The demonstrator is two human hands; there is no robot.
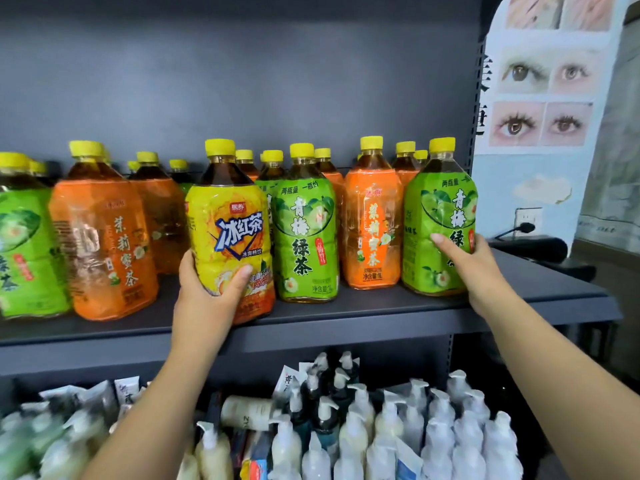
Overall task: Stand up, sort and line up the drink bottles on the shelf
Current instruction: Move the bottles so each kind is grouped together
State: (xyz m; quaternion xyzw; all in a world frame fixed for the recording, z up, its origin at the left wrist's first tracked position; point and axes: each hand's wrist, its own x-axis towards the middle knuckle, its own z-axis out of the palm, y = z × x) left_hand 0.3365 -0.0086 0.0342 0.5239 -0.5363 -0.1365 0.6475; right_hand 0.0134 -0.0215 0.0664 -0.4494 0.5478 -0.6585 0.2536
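Upright tea bottles with yellow caps fill the dark shelf [346,318]. My left hand [204,289] grips the lower part of a yellow iced-tea bottle [227,223] at the shelf's front, slightly tilted. My right hand [467,261] holds the right side of a green-label bottle [438,216] at the far right end. Between them stand another green bottle [304,230] and an orange bottle [372,220]. Further left are an orange bottle [104,237] and a green bottle [24,244]. More bottles stand in rows behind.
The shelf's right upright [476,98] stands just beside the rightmost bottle. Below, a lower shelf holds several white pump bottles [415,438] and tubes. A poster [543,81] and a wall socket [526,221] lie to the right.
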